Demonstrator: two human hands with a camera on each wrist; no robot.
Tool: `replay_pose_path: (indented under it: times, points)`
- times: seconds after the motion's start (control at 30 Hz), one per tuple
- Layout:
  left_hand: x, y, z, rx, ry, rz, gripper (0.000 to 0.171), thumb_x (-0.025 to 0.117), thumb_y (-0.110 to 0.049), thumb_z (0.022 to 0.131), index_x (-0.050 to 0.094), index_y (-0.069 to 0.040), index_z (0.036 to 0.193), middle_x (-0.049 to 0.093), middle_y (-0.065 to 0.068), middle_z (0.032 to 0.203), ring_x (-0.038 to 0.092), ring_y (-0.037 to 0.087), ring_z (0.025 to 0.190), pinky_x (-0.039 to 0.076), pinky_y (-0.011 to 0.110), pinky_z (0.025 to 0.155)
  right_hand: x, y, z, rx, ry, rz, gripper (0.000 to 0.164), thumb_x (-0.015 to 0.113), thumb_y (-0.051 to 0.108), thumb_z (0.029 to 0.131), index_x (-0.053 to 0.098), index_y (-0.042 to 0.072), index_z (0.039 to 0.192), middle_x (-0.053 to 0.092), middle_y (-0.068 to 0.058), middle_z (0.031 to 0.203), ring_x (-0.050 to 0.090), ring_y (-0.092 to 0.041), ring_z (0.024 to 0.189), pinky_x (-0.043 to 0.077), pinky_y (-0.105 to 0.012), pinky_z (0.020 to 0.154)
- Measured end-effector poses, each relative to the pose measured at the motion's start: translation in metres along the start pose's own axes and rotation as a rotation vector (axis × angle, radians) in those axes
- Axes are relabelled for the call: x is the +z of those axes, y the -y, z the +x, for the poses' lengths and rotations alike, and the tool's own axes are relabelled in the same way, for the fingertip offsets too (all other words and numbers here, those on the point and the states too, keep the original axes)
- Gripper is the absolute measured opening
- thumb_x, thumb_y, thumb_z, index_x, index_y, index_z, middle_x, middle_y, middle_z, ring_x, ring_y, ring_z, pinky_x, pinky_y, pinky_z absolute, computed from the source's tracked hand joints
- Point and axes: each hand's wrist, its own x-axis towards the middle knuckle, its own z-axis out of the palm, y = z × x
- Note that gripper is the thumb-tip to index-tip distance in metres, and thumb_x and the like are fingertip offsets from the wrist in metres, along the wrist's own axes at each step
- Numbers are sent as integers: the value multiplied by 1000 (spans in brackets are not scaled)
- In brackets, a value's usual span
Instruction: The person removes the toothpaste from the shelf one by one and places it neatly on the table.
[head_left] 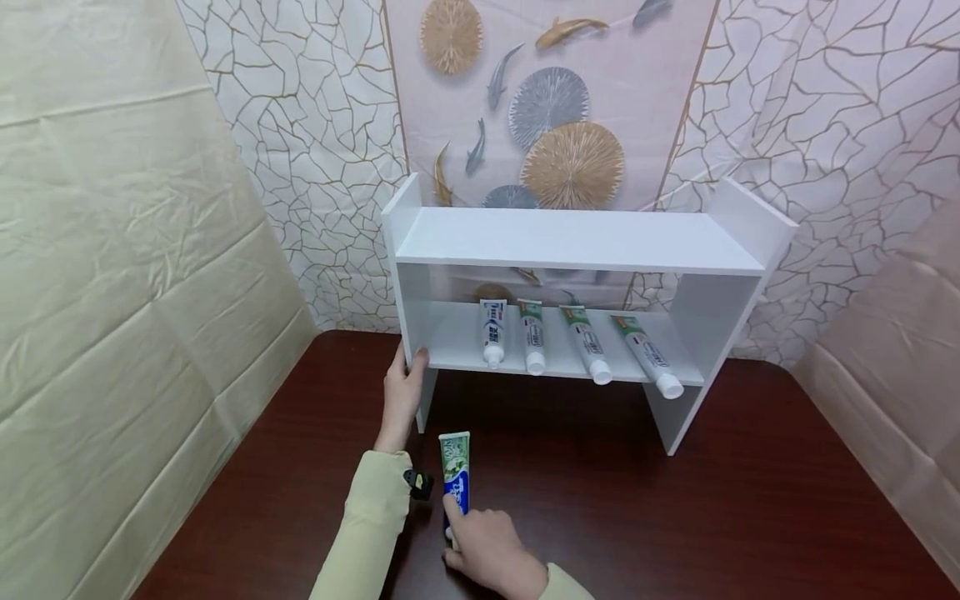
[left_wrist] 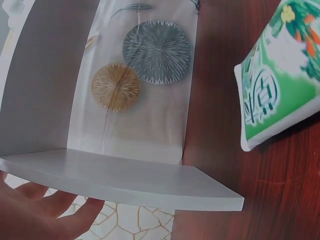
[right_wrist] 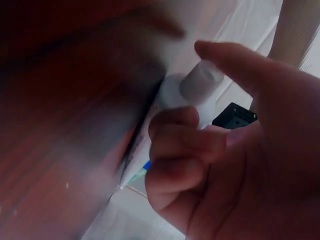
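My left hand (head_left: pixel 402 390) grips the left side panel of a white two-tier shelf (head_left: pixel 577 240), beside its lower board. In the left wrist view, its fingers (left_wrist: pixel 87 218) lie along the outer face of that panel. A green and blue toothpaste tube (head_left: pixel 455 460) is in front of the shelf, with its flat end toward the shelf. My right hand (head_left: pixel 491 546) holds this tube near the capped end, index finger along its body. In the right wrist view the white cap (right_wrist: pixel 200 82) is by the thumb, and the other fingers are curled beside the tube.
On the lower board lie several toothpaste tubes: a white and blue one (head_left: pixel 493 329) at left, then green and white ones (head_left: pixel 532 335), their caps over the front edge. The shelf stands on a dark red-brown table (head_left: pixel 750 517). Patterned cloth (head_left: pixel 315 150) hangs behind.
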Motion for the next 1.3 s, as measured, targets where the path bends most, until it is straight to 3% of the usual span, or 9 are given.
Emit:
replay_pose_path:
  times: [0.17, 0.37, 0.53, 0.73, 0.83, 1.0, 1.13, 1.3]
  points:
    - [0, -21, -13, 4, 1, 15, 55, 46, -25, 102, 28, -21, 154, 42, 18, 150, 44, 37, 135, 37, 57, 105, -4, -2, 0, 21, 79, 29, 45, 71, 40, 85, 45, 18, 114, 47, 4, 54, 41, -12, 44, 32, -29, 42]
    - [-1, -24, -15, 2, 6, 5, 55, 46, -26, 103, 27, -22, 155, 42, 18, 150, 43, 36, 136, 37, 56, 107, -13, -6, 3, -22, 74, 26, 51, 64, 50, 88, 54, 17, 126, 62, 1, 68, 53, -12, 52, 39, -29, 46]
    - [-2, -25, -16, -4, -4, 12, 55, 46, -26, 103, 29, -21, 154, 42, 18, 150, 44, 36, 135, 37, 56, 106, -35, -16, 11, -63, -86, 40, 46, 63, 46, 91, 58, 15, 125, 66, -4, 85, 60, -14, 65, 43, -28, 50]
    - [-1, -25, -15, -11, -12, 15, 53, 47, -26, 102, 33, -21, 153, 45, 18, 148, 46, 36, 133, 38, 55, 105, -83, -37, 29, 14, -392, 91, 55, 66, 37, 91, 46, 19, 139, 59, -2, 78, 44, -8, 54, 33, -21, 44]
    - [-1, -24, -14, -4, -7, 6, 53, 46, -26, 102, 32, -22, 153, 44, 18, 149, 45, 36, 134, 37, 55, 106, -106, -49, 42, 69, -497, 103, 61, 64, 34, 93, 39, 21, 147, 54, 0, 65, 38, -7, 45, 29, -22, 41]
    - [0, -12, -7, 6, -6, -2, 54, 46, -29, 102, 30, -26, 154, 43, 15, 150, 44, 34, 136, 37, 56, 107, -124, -69, 60, 139, -540, 63, 62, 62, 37, 94, 40, 16, 147, 33, 4, 45, 29, -10, 36, 19, -23, 38]
    - [0, -17, -11, 0, 1, -6, 55, 47, -25, 102, 29, -20, 154, 42, 18, 150, 43, 36, 136, 37, 57, 106, -124, -74, 64, 156, -525, 69, 54, 63, 38, 93, 50, 13, 138, 34, 1, 44, 32, -13, 36, 19, -24, 38]
    - [0, 0, -2, 10, -11, -10, 54, 47, -30, 102, 30, -27, 154, 43, 14, 150, 43, 34, 136, 36, 57, 107, -119, -71, 62, 174, -560, 143, 46, 65, 45, 90, 52, 11, 119, 43, -2, 54, 38, -14, 42, 27, -26, 39]
